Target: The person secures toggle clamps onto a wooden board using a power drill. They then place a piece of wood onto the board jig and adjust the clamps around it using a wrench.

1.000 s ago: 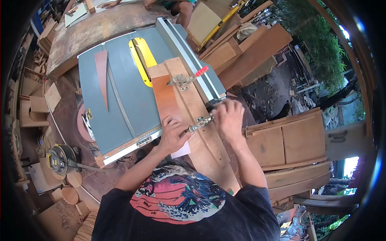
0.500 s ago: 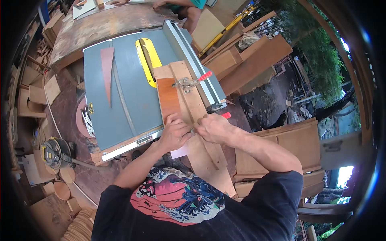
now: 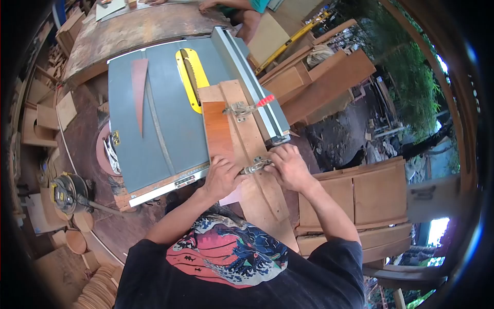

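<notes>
A reddish-brown board (image 3: 218, 129) lies on a longer plywood jig (image 3: 247, 139) on the table saw. My left hand (image 3: 222, 177) is closed over the board's near end, its fingertips on the wood and its thumb side close to the near toggle clamp (image 3: 254, 167). My right hand (image 3: 290, 167) is closed around that clamp's handle end, which it hides. Farther up the jig, a second toggle clamp (image 3: 239, 109) with a red grip reaches toward the board. The saw blade (image 3: 192, 77) shows in a yellow insert (image 3: 181, 64) left of the jig.
A metal fence (image 3: 249, 82) runs along the jig's right side. A thin wooden wedge (image 3: 139, 92) lies on the grey saw table (image 3: 167, 103). Wood panels (image 3: 355, 195) stand at right. Another person's hand (image 3: 208, 5) rests at the far bench (image 3: 139, 31).
My right hand has moved from the near clamp's body out to its handle, uncovering the metal linkage. The red grip there is now hidden. My left hand has stayed nearly in place.
</notes>
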`<state>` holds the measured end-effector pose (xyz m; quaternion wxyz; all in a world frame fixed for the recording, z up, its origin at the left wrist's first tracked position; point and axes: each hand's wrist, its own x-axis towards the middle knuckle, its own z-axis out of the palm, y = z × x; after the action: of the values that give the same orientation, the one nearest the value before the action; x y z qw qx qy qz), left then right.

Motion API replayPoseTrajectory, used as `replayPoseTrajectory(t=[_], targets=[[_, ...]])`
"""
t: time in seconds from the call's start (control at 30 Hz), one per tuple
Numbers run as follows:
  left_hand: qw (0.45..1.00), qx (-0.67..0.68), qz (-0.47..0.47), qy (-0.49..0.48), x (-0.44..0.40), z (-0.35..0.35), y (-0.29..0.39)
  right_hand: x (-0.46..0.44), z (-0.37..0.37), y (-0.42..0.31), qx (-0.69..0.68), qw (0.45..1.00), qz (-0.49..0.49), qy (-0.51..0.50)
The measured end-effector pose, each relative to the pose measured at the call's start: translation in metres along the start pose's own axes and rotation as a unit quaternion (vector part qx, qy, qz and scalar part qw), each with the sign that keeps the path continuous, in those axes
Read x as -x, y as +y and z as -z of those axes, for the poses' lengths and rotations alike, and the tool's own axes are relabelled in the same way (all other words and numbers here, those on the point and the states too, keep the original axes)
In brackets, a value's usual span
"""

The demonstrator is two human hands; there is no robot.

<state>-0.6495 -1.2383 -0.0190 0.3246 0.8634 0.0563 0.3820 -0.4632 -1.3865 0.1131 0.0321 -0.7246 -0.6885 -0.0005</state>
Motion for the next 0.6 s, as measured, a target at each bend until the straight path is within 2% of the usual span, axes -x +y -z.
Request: replayPoseTrajectory(t=[0.13, 0.33, 0.43, 0.53, 0.6], targets=[[0.993, 0.062, -0.019, -0.094, -0.007, 0.006, -0.012, 0.003, -0.014, -0.001, 0.037, 0.999, 0.022, 0.018], [0.958, 0.136, -0.048, -0.247, -0.034, 0.016, -0.032, -0.002, -0.019, -0.02, -0.097, 0.994, 0.036, 0.03], [0.934, 0.187, -0.02, -0.303, -0.043, 0.02, -0.033, -0.007, -0.006, -0.035, -0.16, 0.986, -0.024, 0.046], [0.915, 0.194, 0.0, -0.353, -0.047, 0.017, -0.037, -0.005, -0.009, -0.031, -0.096, 0.995, -0.023, -0.007], [0.904, 0.157, 0.01, -0.398, -0.051, 0.02, -0.038, -0.002, -0.013, -0.018, 0.043, 0.999, 0.002, 0.032]])
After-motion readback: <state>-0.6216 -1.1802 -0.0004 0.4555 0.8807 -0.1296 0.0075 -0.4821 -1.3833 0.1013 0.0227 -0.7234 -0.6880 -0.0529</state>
